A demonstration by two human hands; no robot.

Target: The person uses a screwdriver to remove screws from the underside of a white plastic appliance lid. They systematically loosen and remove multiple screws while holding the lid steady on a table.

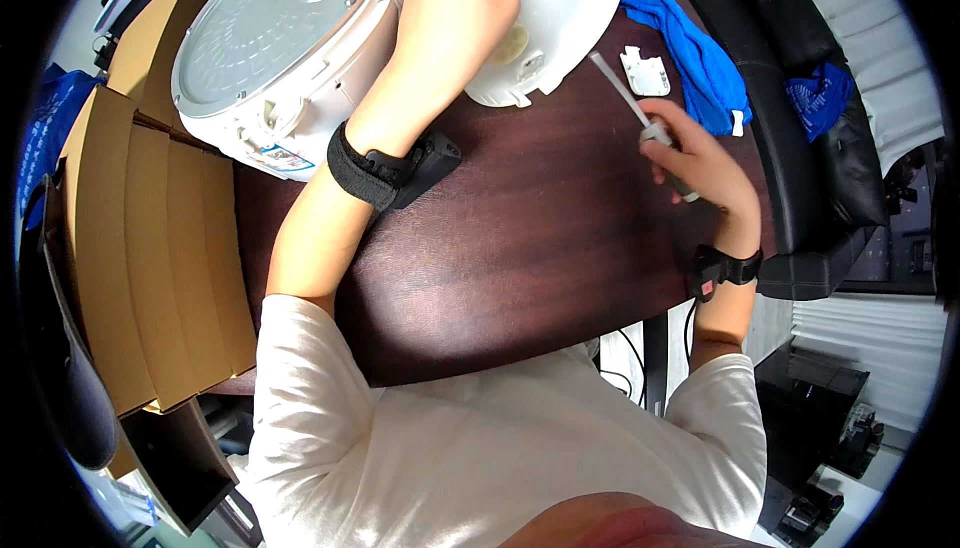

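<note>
My left hand (455, 23) reaches to the top edge, closed at the side of a curved white plastic lid (575, 8); its fingertips are partly hidden. Left of that hand, a round white appliance body (335, 98), like a rice cooker, lies tipped over with its grey base (270, 28) and dark round hole facing up. In my right hand (705, 158) is a screwdriver (620, 88), its grip wrapped by the fingers and its shaft pointing up and left, above the table. Beyond its shaft lies a small white plastic piece (646, 74).
A blue cloth (690, 58) lies along the right side of the dark wooden table (520, 258). Cardboard boxes (165, 258) stand at the left edge. To the right is a black sofa (790, 178) with a blue bag (822, 100) on it.
</note>
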